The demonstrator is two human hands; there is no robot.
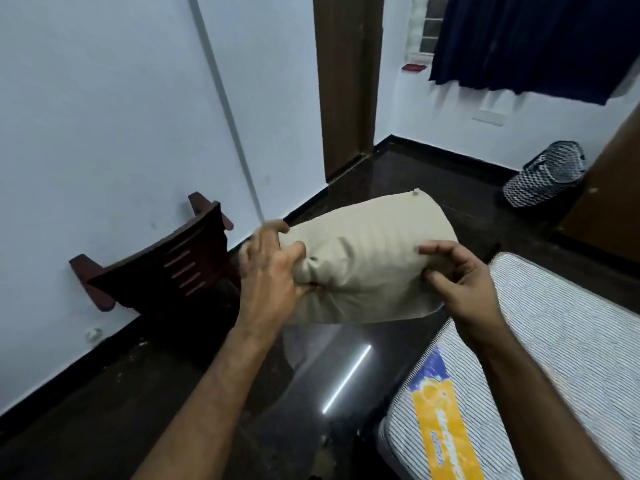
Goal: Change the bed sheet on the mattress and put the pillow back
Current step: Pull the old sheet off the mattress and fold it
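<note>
A beige pillow [367, 258] hangs in the air over the dark floor, held between both hands. My left hand [273, 268] grips its bunched left end, fingers dug into the fabric. My right hand [457, 282] holds its near right corner, thumb under and fingers curled over the edge. The mattress [554, 341] lies at the lower right, bare, with thin dark stripes on white and a yellow and blue label on its side. No bed sheet is in view.
A dark red wooden chair [166, 268] stands against the white wall at left. A black and white patterned basket [547, 174] sits on the glossy dark floor [346, 375] at far right. A brown door frame [346, 81] and a navy curtain [536, 39] are behind.
</note>
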